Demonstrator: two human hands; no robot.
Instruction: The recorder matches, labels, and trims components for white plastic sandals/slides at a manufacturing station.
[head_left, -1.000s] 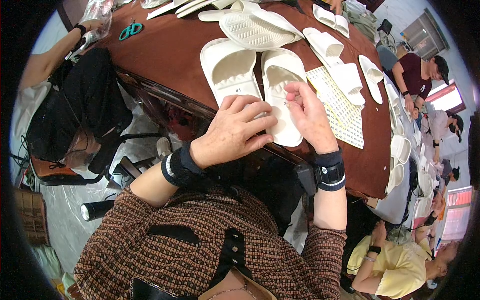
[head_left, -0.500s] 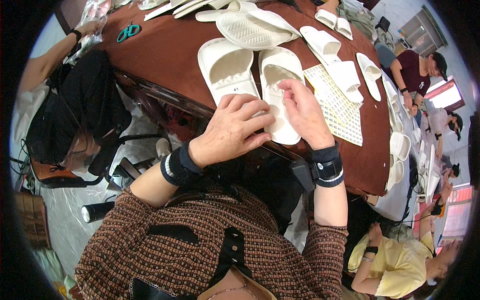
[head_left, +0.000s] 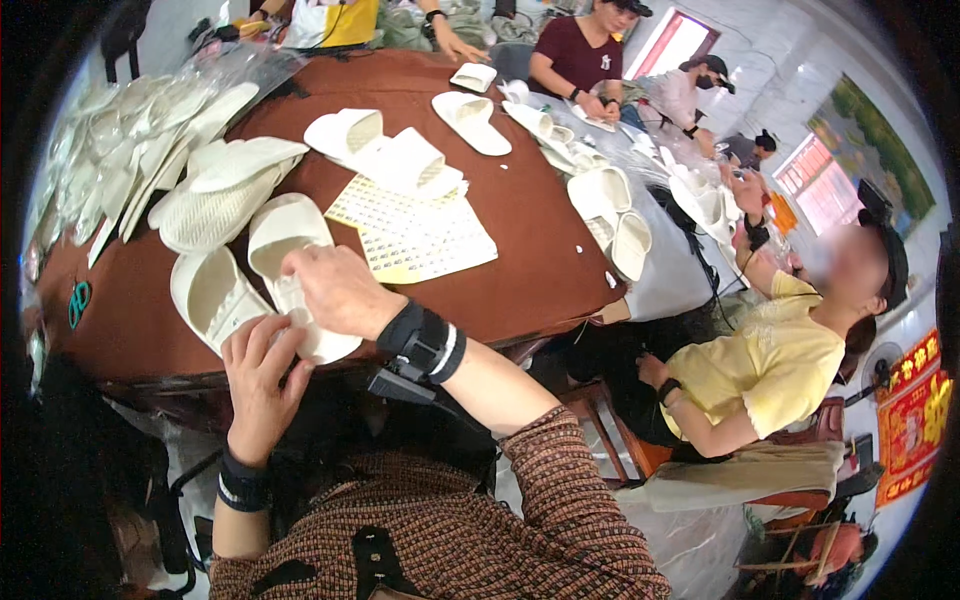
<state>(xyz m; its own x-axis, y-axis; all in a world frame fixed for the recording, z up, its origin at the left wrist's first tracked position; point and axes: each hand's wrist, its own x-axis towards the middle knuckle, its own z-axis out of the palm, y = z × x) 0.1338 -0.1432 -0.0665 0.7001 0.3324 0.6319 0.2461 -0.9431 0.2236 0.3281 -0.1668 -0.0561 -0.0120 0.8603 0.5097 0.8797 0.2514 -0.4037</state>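
Note:
Two white slide slippers lie side by side at the table's near edge, their straps away from me: a left slipper (head_left: pixel 205 300) and a right slipper (head_left: pixel 280 228). My left hand (head_left: pixel 262 378) curls its fingers over the heel end of the left slipper, with the thumb by the other heel. Inside the right slipper, my right hand (head_left: pixel 345 292) presses its bent fingers together on the footbed. Whatever those fingertips hold, if anything, is hidden. Beside that hand lie yellow-and-white label sheets (head_left: pixel 430 238), partly under another slipper (head_left: pixel 405 162).
Stacked slippers (head_left: pixel 225 190) and plastic-wrapped ones (head_left: pixel 100 150) fill the table's left side. Green-handled scissors (head_left: pixel 79 303) lie near its left edge. More slippers (head_left: pixel 612 215) line the right side. A person in yellow (head_left: pixel 760 370) sits close on my right; others work beyond.
My view has swung right, so table and slippers appear further left and the co-workers show more fully. Both hands remain at the same pair of slippers.

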